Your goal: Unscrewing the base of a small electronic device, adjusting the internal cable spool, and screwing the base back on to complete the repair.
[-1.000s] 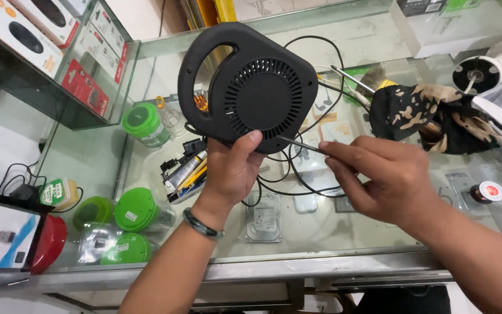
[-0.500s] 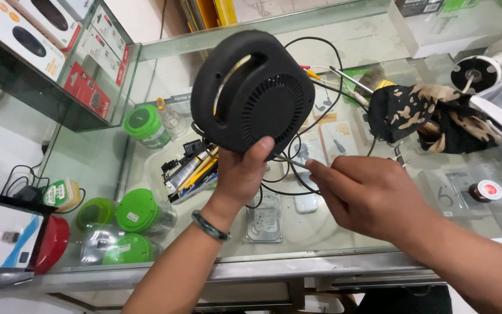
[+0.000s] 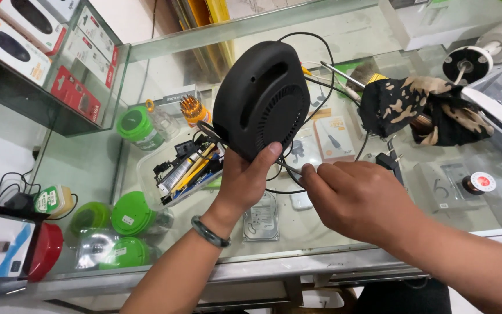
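Head view: left hand [image 3: 245, 180] clamped on the lower edge of a round black vented housing [image 3: 261, 99], held tilted above the glass counter [image 3: 76, 168]. Right hand [image 3: 358, 197] fingers pinched together on a thin metal tool [image 3: 289, 168] touching the housing's bottom edge

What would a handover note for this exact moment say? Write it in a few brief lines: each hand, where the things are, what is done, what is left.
Left hand: grips the lower edge of the black round device, held up on edge above the glass counter, vented face toward the camera.
Right hand: pinches a thin metal tool, its tip at the device's lower edge beside the left thumb.
Around: black cables loop behind the device; a clear tray of small tools sits on the counter to the left of it.
Done: the device is lifted and turned for access.
Left: its casing looks closed; whether any fastener is out cannot be seen.
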